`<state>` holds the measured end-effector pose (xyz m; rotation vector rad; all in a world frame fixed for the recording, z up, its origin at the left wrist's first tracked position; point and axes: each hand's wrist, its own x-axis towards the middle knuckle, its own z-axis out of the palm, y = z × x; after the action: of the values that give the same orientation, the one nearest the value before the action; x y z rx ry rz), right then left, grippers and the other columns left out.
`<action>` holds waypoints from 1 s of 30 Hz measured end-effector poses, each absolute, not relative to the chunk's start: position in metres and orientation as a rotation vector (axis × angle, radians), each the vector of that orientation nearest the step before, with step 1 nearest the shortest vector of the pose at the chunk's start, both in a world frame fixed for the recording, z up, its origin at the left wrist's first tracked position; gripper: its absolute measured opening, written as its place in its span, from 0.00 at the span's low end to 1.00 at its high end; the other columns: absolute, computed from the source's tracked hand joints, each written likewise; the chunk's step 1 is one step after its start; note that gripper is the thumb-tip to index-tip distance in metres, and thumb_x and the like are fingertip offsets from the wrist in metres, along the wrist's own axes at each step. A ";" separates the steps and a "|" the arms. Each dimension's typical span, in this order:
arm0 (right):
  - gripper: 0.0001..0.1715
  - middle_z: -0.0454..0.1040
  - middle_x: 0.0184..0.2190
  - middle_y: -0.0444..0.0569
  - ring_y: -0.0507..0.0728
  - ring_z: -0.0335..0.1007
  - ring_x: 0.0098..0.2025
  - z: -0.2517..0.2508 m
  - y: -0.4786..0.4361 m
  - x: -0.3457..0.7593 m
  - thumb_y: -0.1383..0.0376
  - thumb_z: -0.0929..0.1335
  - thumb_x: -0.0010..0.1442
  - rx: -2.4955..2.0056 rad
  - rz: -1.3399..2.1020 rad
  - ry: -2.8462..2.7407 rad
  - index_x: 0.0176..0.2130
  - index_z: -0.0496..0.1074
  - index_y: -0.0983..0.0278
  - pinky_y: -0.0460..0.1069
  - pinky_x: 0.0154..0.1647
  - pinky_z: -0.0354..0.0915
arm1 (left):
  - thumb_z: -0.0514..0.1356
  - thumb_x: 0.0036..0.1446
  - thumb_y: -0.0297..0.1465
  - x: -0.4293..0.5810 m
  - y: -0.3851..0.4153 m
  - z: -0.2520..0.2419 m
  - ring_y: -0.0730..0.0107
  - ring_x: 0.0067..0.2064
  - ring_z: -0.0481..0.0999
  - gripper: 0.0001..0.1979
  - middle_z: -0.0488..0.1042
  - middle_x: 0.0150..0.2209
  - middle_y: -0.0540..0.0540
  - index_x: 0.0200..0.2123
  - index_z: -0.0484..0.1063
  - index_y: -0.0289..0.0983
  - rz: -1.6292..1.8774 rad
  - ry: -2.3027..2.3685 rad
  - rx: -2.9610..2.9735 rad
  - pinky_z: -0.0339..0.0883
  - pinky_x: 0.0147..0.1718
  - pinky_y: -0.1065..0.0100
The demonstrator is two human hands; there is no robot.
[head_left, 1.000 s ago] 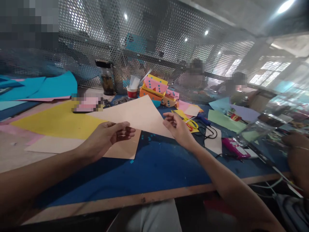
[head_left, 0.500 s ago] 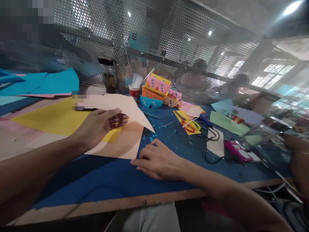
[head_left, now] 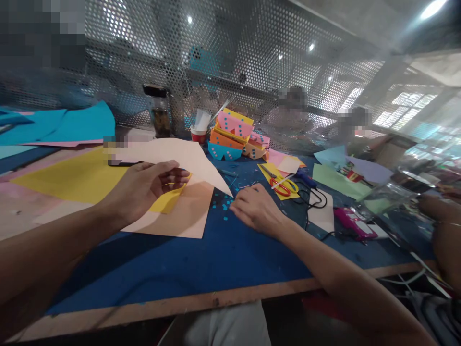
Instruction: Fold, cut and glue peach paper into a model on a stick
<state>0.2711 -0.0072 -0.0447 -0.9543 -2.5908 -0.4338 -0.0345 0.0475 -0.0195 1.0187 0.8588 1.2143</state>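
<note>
My left hand is closed on the edge of a pale peach sheet of paper, holding it lifted and curved above the other sheets. Under it lie another peach sheet and a yellow sheet. My right hand rests low over the blue tabletop, palm down with loosely bent fingers and no object visible in it. Its fingertips are beside the lifted sheet's pointed corner. Small blue paper scraps are scattered just left of these fingers.
Red and yellow scissors lie on yellow paper at right, near a corded blue tool and a magenta box. Decorated paper crafts, a red-white cup and a dark-lidded jar stand behind. Another person's arm is far right.
My right hand has moved forward and to the right, away from the lower peach sheet's edge to beside the scraps. My left hand keeps the lifted sheet in nearly the same place.
</note>
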 end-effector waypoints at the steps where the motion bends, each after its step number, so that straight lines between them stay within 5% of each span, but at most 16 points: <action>1: 0.12 0.80 0.40 0.51 0.58 0.72 0.43 -0.046 -0.003 0.274 0.65 0.66 0.77 -1.036 -0.415 -2.520 0.42 0.78 0.64 0.56 0.48 0.55 | 0.71 0.62 0.33 -0.035 0.047 -0.018 0.67 0.40 0.84 0.08 0.87 0.39 0.42 0.37 0.81 0.32 1.208 0.853 1.014 0.77 0.46 0.66; 6: 0.09 0.77 0.38 0.50 0.61 0.72 0.43 -0.046 0.005 0.281 0.61 0.70 0.73 -1.234 -0.378 -2.084 0.39 0.72 0.61 0.55 0.47 0.60 | 0.71 0.62 0.32 -0.035 0.045 -0.015 0.68 0.39 0.84 0.08 0.87 0.39 0.43 0.39 0.81 0.33 1.188 0.827 0.976 0.78 0.46 0.68; 13: 0.24 0.78 0.54 0.57 0.65 0.72 0.57 -0.032 -0.017 0.266 0.52 0.71 0.72 -0.917 -0.501 -2.173 0.59 0.68 0.61 0.61 0.60 0.61 | 0.72 0.62 0.34 -0.028 0.036 -0.026 0.69 0.39 0.85 0.08 0.87 0.40 0.44 0.39 0.82 0.35 1.072 0.804 0.931 0.80 0.44 0.70; 19: 0.08 0.83 0.47 0.48 0.59 0.75 0.49 -0.034 -0.022 0.257 0.64 0.66 0.77 -0.927 -0.626 -2.363 0.52 0.75 0.58 0.61 0.64 0.54 | 0.70 0.63 0.32 -0.018 0.021 -0.034 0.67 0.39 0.86 0.05 0.87 0.40 0.40 0.37 0.83 0.35 0.963 0.835 0.887 0.82 0.41 0.72; 27: 0.09 0.83 0.44 0.46 0.60 0.76 0.45 -0.010 -0.042 0.276 0.68 0.67 0.74 -0.967 -0.735 -2.215 0.48 0.75 0.54 0.62 0.61 0.57 | 0.68 0.64 0.46 -0.012 -0.011 -0.026 0.59 0.37 0.86 0.16 0.87 0.38 0.41 0.37 0.84 0.40 0.841 0.818 1.379 0.82 0.39 0.63; 30: 0.14 0.83 0.44 0.45 0.59 0.76 0.45 -0.015 -0.076 0.279 0.70 0.68 0.72 -0.948 -0.721 -2.235 0.50 0.75 0.52 0.62 0.62 0.57 | 0.68 0.64 0.41 -0.022 -0.043 -0.026 0.59 0.33 0.84 0.08 0.85 0.33 0.46 0.36 0.84 0.45 0.954 0.858 2.006 0.79 0.34 0.63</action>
<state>0.2792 -0.0756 -0.0145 -0.9482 -2.2345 -0.7211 -0.0225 -0.0427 -0.0262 2.0065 0.8579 0.9543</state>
